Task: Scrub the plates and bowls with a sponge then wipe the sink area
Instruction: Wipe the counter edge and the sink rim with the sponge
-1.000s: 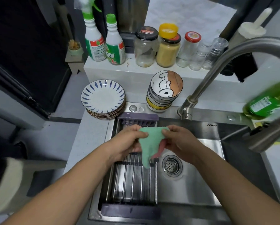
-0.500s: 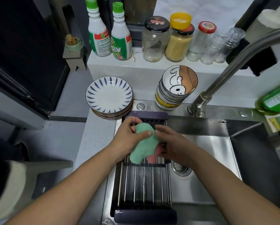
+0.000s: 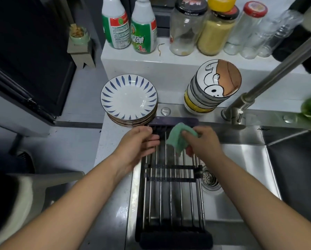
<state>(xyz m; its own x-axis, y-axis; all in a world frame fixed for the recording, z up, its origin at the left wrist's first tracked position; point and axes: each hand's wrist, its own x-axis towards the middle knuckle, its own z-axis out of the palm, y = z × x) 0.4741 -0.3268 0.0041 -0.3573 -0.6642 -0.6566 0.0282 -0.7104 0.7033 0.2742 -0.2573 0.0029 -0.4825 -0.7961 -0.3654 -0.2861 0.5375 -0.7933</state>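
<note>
My right hand (image 3: 203,143) has its fingers curled round the green sponge (image 3: 177,139) above the far end of the drying rack (image 3: 171,186) spanning the sink (image 3: 244,159), my left hand (image 3: 134,147) has its fingers extended, holding nothing, near the stacked plates (image 3: 128,100), and a bottle (image 3: 143,33) label reads "榴弹" and "3".
</note>
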